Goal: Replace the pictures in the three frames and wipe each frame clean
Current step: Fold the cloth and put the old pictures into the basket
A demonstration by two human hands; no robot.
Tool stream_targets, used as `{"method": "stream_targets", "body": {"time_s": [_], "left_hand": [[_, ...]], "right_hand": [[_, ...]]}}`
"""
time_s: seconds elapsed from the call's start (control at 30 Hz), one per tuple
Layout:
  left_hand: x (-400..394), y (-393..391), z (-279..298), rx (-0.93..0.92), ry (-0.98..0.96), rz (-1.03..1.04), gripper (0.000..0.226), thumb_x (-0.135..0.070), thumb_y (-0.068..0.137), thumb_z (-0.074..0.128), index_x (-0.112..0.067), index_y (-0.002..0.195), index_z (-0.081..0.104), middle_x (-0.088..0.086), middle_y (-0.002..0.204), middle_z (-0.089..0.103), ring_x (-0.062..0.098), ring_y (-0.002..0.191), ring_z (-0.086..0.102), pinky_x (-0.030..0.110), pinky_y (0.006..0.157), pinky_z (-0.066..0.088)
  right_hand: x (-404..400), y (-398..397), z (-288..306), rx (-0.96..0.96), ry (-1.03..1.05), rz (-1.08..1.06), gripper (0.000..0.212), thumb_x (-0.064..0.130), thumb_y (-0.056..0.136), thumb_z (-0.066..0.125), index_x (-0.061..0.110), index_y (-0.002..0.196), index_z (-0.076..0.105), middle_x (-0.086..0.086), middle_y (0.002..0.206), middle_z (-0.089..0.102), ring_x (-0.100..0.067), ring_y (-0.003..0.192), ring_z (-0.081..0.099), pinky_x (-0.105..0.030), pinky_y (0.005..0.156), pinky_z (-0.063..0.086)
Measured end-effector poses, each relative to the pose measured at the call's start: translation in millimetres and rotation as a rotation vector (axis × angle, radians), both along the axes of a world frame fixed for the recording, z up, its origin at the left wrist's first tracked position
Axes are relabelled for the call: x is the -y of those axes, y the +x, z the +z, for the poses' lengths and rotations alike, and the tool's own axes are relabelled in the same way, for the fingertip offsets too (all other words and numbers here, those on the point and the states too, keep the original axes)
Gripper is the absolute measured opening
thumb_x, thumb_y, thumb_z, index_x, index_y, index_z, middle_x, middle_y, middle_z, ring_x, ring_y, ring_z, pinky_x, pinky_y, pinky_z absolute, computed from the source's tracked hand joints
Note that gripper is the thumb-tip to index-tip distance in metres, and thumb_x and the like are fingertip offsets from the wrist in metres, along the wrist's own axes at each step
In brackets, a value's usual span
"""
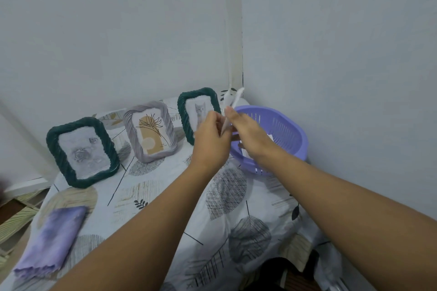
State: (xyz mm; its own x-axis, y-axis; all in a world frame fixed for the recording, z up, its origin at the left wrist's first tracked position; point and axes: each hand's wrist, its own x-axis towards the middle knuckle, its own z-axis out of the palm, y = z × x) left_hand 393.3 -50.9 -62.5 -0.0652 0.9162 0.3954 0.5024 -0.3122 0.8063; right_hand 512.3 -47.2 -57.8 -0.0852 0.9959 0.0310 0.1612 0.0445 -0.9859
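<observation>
While both hands meet just right of the frame's centre, a thin stack of white pictures stands between them, seen edge-on, its long axis running steeply up and slightly right toward the wall corner. The right hand pinches the stack's lower part with curled fingers; the left hand has its fingers curled at the same lower edge, though whether it grips the paper or only touches it I cannot tell. Directly behind the left hand, touching it in the picture, stands the dark green cat frame, the nearest of the three. The grey flower frame stands left of it, and the green rose frame further left again. Below the right hand sits the purple basket. A purple cloth lies at lower left of the worktop, well apart from both hands. Judging by this, the cat frame lies readiest for the left hand.
</observation>
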Motion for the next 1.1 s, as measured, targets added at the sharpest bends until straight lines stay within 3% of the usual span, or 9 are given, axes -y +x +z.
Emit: {"method": "stream_targets", "body": {"time_s": [0.07,0.17,0.3,0.43,0.53,0.63,0.73,0.9,1.1], "left_hand": [[1.7,4.9,5.5,-0.082,0.060,-0.047,0.009,-0.011,0.095,0.060,-0.015,0.090,0.054,0.001,0.085,0.061,0.003,0.071,0.053,0.012,0.060,0.040],[0.7,5.6,5.3,-0.161,0.074,-0.136,0.021,-0.007,0.087,0.067,-0.024,0.082,0.055,-0.001,0.086,0.062,-0.001,0.071,0.056,0.010,0.063,0.041],[-1.1,3.1,-1.1,-0.119,0.036,-0.248,0.014,-0.026,0.084,0.079,-0.019,0.092,0.070,-0.004,0.093,0.067,0.013,0.083,0.063,0.030,0.075,0.055],[2.0,-2.8,-1.3,-0.001,0.007,-0.200,0.025,-0.043,0.090,0.074,-0.020,0.100,0.070,-0.004,0.096,0.069,0.004,0.083,0.062,0.019,0.074,0.050],[-13.1,-9.9,-3.2,-0.019,-0.013,-0.026,0.042,-0.055,0.091,0.063,-0.024,0.119,0.058,-0.003,0.115,0.059,0.013,0.109,0.057,0.033,0.094,0.049],[-22.8,-13.5,8.1,0.107,-0.304,-0.040,0.054,-0.053,0.095,0.062,-0.022,0.136,0.047,0.002,0.131,0.055,0.022,0.119,0.057,0.043,0.102,0.050],[-30.0,-9.6,14.1,0.315,-0.469,-0.185,0.033,-0.033,0.100,0.063,-0.015,0.128,0.057,0.008,0.122,0.069,0.024,0.105,0.070,0.046,0.094,0.058],[-38.1,11.1,16.6,0.229,-0.448,-0.071,0.024,-0.034,0.098,0.061,-0.020,0.116,0.056,0.005,0.115,0.069,0.026,0.104,0.068,0.050,0.094,0.056],[-45.0,20.8,12.5,0.108,-0.376,-0.012,0.028,-0.045,0.101,0.056,-0.018,0.102,0.048,-0.001,0.098,0.060,0.016,0.088,0.058,0.039,0.082,0.049]], "right_hand": [[-3.8,-2.1,-0.4,-0.093,-0.007,-0.068,0.059,0.076,0.084,0.055,0.024,0.110,0.068,0.005,0.104,0.076,-0.013,0.100,0.072,-0.038,0.092,0.054],[-8.1,3.8,-0.4,-0.227,-0.045,-0.199,0.028,0.040,0.099,0.058,0.015,0.099,0.072,-0.010,0.098,0.078,-0.023,0.091,0.075,-0.046,0.092,0.059],[-14.8,18.7,-4.2,-0.292,-0.139,-0.245,0.019,0.019,0.099,0.055,0.013,0.105,0.072,-0.015,0.103,0.077,-0.024,0.082,0.071,-0.044,0.087,0.059],[-22.8,28.4,-7.5,-0.307,-0.152,-0.312,0.016,0.012,0.095,0.056,0.011,0.097,0.072,-0.011,0.098,0.078,-0.033,0.094,0.074,-0.051,0.088,0.059],[-23.7,31.4,-7.5,-0.335,-0.179,-0.307,0.015,0.006,0.094,0.055,0.010,0.095,0.069,-0.020,0.103,0.075,-0.040,0.096,0.072,-0.064,0.082,0.058],[-25.0,34.1,-7.1,-0.327,-0.195,-0.270,0.017,0.007,0.093,0.056,0.007,0.104,0.069,-0.021,0.102,0.075,-0.040,0.093,0.073,-0.065,0.080,0.058],[-26.6,35.0,-6.7,-0.252,-0.175,-0.173,0.019,0.007,0.093,0.058,0.010,0.108,0.070,-0.014,0.102,0.077,-0.034,0.095,0.074,-0.057,0.085,0.060],[-38.1,30.9,-12.0,-0.199,-0.154,-0.145,0.046,0.026,0.078,0.072,0.022,0.121,0.055,-0.006,0.112,0.073,-0.026,0.098,0.074,-0.053,0.087,0.060],[-50.8,50.5,-16.0,-0.098,-0.080,-0.346,0.015,0.010,0.095,0.061,0.024,0.096,0.058,-0.007,0.104,0.070,-0.031,0.099,0.070,-0.053,0.088,0.058]]}}
